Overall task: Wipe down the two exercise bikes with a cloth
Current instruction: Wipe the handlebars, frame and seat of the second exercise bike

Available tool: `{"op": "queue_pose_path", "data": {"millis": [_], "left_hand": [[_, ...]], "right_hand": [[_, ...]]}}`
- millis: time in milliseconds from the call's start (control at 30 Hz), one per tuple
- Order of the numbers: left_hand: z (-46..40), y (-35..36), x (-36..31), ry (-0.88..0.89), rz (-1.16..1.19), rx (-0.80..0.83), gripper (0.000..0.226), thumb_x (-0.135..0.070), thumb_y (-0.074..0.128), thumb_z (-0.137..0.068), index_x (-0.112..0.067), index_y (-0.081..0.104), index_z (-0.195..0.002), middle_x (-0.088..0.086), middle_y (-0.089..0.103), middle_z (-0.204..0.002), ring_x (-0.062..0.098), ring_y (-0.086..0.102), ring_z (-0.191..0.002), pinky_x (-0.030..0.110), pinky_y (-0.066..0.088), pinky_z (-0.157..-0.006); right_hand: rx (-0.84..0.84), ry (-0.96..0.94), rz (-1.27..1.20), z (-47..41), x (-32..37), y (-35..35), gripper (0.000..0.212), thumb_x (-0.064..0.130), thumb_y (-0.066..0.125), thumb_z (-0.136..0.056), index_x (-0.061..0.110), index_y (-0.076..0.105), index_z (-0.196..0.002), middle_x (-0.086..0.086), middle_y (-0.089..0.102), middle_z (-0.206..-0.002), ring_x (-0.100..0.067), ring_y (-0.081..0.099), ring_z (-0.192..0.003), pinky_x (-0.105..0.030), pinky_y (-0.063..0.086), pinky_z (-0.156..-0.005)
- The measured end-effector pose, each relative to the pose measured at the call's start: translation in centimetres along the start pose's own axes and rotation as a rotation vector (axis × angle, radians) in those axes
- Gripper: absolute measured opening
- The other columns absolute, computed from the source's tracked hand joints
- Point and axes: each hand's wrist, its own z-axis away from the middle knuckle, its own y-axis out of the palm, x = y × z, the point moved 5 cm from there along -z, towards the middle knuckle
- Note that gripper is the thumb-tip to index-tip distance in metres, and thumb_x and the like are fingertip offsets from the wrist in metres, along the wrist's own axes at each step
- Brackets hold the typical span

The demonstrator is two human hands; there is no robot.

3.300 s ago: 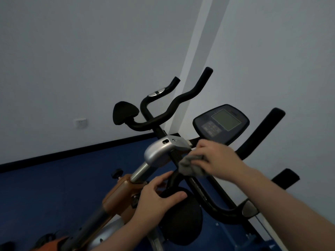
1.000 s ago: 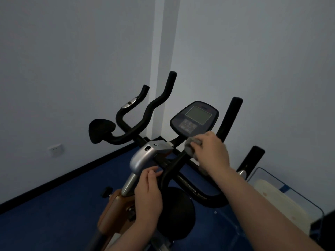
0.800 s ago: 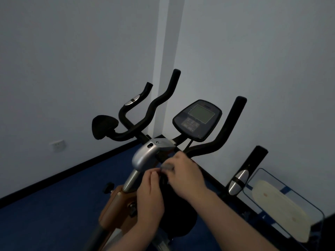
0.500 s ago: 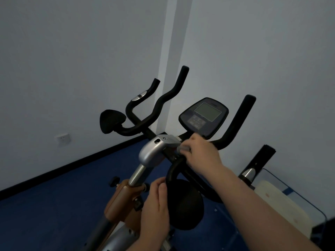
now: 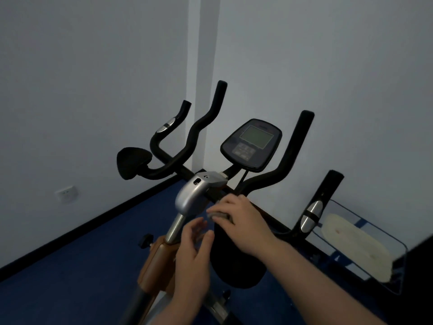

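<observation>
The right hand (image 5: 241, 221) pinched a small grey cloth (image 5: 219, 215) against the exercise bike's handlebar stem (image 5: 218, 195), apparently mid-wipe, while the left hand (image 5: 192, 249) hovered loosely open beside it, with clear room toward the console (image 5: 251, 145) and grips.

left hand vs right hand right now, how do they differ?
The right hand is curled around a grey cloth and pressed to the black handlebar; the left hand holds nothing, its fingers loosely spread. The right hand sits higher, just below the silver stem cover; the left hand sits lower, near the brown frame. Both are bare and close together over the same bike.
</observation>
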Motion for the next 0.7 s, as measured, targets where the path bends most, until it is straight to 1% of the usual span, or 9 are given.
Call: {"op": "queue_pose_path", "data": {"millis": [67,167,233,300,433,500,600,633,700], "left_hand": [[-0.8,-0.4,-1.1,0.043,-0.009,0.049,0.036,-0.018,0.057,-0.095,-0.031,0.051,-0.128,-0.015,0.058,-0.126,-0.007,0.055,-0.112,0.012,0.047,-0.086],[-1.9,-0.2,-3.2,0.094,-0.056,0.270,0.045,-0.029,0.060,-0.091,-0.035,0.049,-0.134,-0.016,0.057,-0.131,-0.001,0.053,-0.121,0.030,0.046,-0.101],[-2.5,0.3,-4.5,0.135,-0.073,0.377,0.048,-0.033,0.062,-0.085,-0.031,0.053,-0.133,-0.013,0.061,-0.128,0.005,0.055,-0.121,0.036,0.045,-0.105],[-3.4,0.4,-5.8,0.222,-0.114,0.365,0.045,-0.032,0.065,-0.082,-0.026,0.059,-0.126,-0.008,0.065,-0.121,0.007,0.058,-0.117,0.036,0.048,-0.101],[-4.6,0.6,-7.0,0.322,-0.166,0.358,0.020,-0.034,0.068,-0.080,-0.019,0.071,-0.094,0.000,0.072,-0.093,0.012,0.066,-0.091,0.029,0.054,-0.082],[-4.6,0.9,-6.2,0.276,-0.191,0.340,0.019,-0.037,0.069,-0.081,-0.022,0.072,-0.092,-0.005,0.073,-0.090,0.009,0.068,-0.088,0.025,0.054,-0.079],[-3.7,1.0,-3.0,0.132,-0.250,0.191,0.019,-0.034,0.068,-0.086,-0.027,0.068,-0.103,-0.010,0.071,-0.098,0.003,0.064,-0.097,0.028,0.053,-0.088],[-3.2,1.0,-1.9,0.077,-0.231,0.138,0.019,-0.033,0.066,-0.088,-0.027,0.066,-0.106,-0.009,0.070,-0.102,0.003,0.063,-0.100,0.031,0.051,-0.092],[-2.1,0.9,-0.4,-0.002,-0.161,0.061,0.019,-0.035,0.061,-0.091,-0.029,0.062,-0.109,-0.009,0.067,-0.107,0.004,0.062,-0.102,0.032,0.051,-0.093]], "right_hand": [[0.058,0.061,-0.224,0.8,-0.8,-0.1,0.026,0.024,0.060,-0.093,0.034,0.067,-0.116,0.021,0.058,-0.108,-0.001,0.050,-0.102,-0.023,0.042,-0.091],[0.115,0.077,-0.461,1.3,-1.4,-2.2,0.032,0.013,0.066,-0.089,0.031,0.062,-0.115,0.016,0.065,-0.110,0.002,0.059,-0.103,-0.021,0.047,-0.091],[0.074,0.068,-0.525,1.2,-1.3,-3.3,0.033,0.013,0.071,-0.085,0.029,0.056,-0.110,0.011,0.065,-0.110,-0.004,0.062,-0.103,-0.025,0.051,-0.089],[0.005,0.058,-0.591,1.1,-1.2,-4.5,0.034,0.014,0.074,-0.083,0.028,0.055,-0.108,0.008,0.065,-0.108,-0.009,0.064,-0.102,-0.027,0.053,-0.085],[0.006,0.023,-0.749,0.2,-1.1,-7.0,0.027,0.016,0.074,-0.083,0.024,0.061,-0.106,0.008,0.069,-0.101,-0.009,0.066,-0.097,-0.020,0.053,-0.078],[-0.099,0.006,-0.546,-1.0,-1.0,-7.2,0.026,0.017,0.074,-0.083,0.027,0.063,-0.104,0.011,0.067,-0.099,-0.006,0.064,-0.096,-0.021,0.051,-0.082],[-0.186,-0.135,0.229,-2.7,0.2,-4.8,0.016,0.024,0.065,-0.088,0.026,0.066,-0.104,0.009,0.060,-0.115,-0.013,0.051,-0.114,-0.031,0.032,-0.098],[-0.163,-0.204,0.378,-2.8,0.3,-3.4,0.016,0.026,0.059,-0.092,0.025,0.068,-0.105,0.007,0.059,-0.120,-0.016,0.047,-0.118,-0.031,0.027,-0.101],[-0.095,-0.269,0.397,-2.8,-0.3,-2.0,0.024,0.029,0.049,-0.098,0.022,0.070,-0.108,0.004,0.061,-0.119,-0.017,0.048,-0.118,-0.030,0.026,-0.104]]}}
